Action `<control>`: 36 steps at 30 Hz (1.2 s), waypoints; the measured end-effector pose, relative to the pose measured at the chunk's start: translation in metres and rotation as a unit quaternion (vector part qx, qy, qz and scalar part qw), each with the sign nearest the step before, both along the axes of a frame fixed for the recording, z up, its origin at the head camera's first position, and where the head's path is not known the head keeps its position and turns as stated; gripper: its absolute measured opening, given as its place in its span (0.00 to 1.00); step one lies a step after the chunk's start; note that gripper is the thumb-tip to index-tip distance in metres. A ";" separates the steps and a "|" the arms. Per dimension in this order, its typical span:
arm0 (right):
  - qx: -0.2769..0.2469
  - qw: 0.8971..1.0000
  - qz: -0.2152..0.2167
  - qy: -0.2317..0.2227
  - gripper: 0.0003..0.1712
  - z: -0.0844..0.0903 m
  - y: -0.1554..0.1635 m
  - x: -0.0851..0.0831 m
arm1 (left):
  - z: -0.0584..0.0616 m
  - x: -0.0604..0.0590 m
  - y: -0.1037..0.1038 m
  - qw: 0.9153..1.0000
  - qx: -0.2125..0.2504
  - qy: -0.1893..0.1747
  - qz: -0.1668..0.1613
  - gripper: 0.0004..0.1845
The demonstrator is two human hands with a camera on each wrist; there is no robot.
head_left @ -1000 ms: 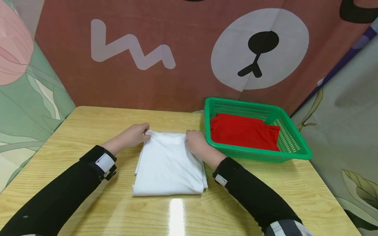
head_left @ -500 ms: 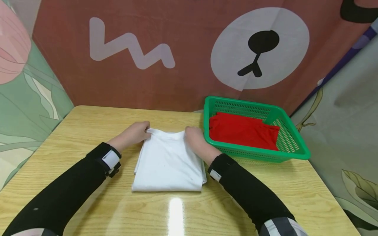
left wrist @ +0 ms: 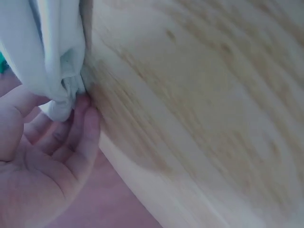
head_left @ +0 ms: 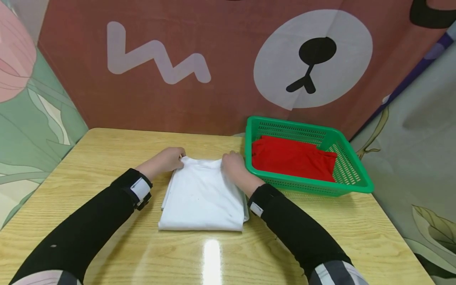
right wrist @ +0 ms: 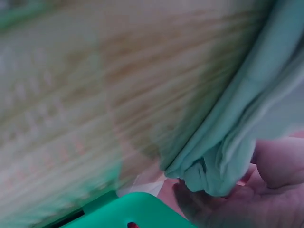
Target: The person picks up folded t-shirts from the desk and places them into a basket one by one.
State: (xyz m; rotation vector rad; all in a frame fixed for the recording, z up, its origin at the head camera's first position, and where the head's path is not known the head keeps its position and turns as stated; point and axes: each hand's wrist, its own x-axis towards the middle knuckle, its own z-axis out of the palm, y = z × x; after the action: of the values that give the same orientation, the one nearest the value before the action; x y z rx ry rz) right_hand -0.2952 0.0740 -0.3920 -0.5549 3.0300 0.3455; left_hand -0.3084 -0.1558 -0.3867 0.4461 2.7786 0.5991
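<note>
A folded white T-shirt (head_left: 203, 196) lies on the wooden table in the head view, its neckline edge facing the far side. My left hand (head_left: 166, 160) pinches its far left corner between thumb and fingers. Bunched white cloth (left wrist: 59, 61) rises from the fingers of the left hand (left wrist: 47, 147) in the left wrist view. At the far right corner, my right hand (head_left: 238, 170) grips the shirt, its fingertips hidden in the head view. In the right wrist view, layered folds (right wrist: 237, 123) are caught between the thumb and fingers of the right hand (right wrist: 256, 194).
A green plastic basket (head_left: 360, 170) stands at the back right of the table (head_left: 117, 146), close to my right hand. Inside it lies folded red cloth (head_left: 292, 158). A brown curtain with a printed bear face (head_left: 235, 99) hangs behind the table.
Both hands keep their hold on the shirt's far corners. The shirt's near edge has shifted slightly away from me, and my left forearm has swung inward to the right.
</note>
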 end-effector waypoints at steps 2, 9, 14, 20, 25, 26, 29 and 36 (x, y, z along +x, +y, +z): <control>0.005 1.000 0.003 0.000 0.10 -0.001 0.000 0.001 | 0.000 -0.001 0.001 1.000 -0.006 -0.005 -0.009 0.19; 0.001 1.000 -0.001 -0.003 0.11 0.001 0.000 0.002 | -0.001 -0.004 0.004 0.999 -0.021 -0.031 -0.009 0.22; 0.010 1.000 -0.008 0.000 0.13 0.000 -0.002 0.002 | -0.003 -0.002 0.006 0.999 -0.023 -0.038 -0.008 0.24; 0.032 0.999 -0.012 -0.008 0.14 -0.002 -0.003 0.003 | -0.004 0.001 0.007 0.999 -0.038 -0.027 -0.012 0.23; 0.020 1.000 0.001 -0.022 0.14 -0.001 -0.004 0.006 | -0.001 0.006 0.003 0.999 -0.042 -0.012 -0.004 0.22; 0.015 1.000 0.004 -0.025 0.13 -0.001 -0.004 0.007 | -0.001 0.007 0.001 0.999 -0.040 -0.011 -0.002 0.22; -0.023 0.999 -0.002 -0.037 0.12 0.000 -0.006 0.008 | 0.000 0.012 -0.005 0.999 -0.032 -0.006 -0.003 0.21; -0.085 0.996 0.004 -0.036 0.08 0.001 -0.012 0.016 | 0.003 0.025 -0.022 1.000 -0.014 -0.001 -0.002 0.16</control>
State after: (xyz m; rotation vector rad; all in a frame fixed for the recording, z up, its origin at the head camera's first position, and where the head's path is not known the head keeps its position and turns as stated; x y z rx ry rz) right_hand -0.2794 0.0620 -0.3907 -0.5749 3.0064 0.0670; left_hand -0.2835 -0.1775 -0.3841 0.4435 2.7803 0.5585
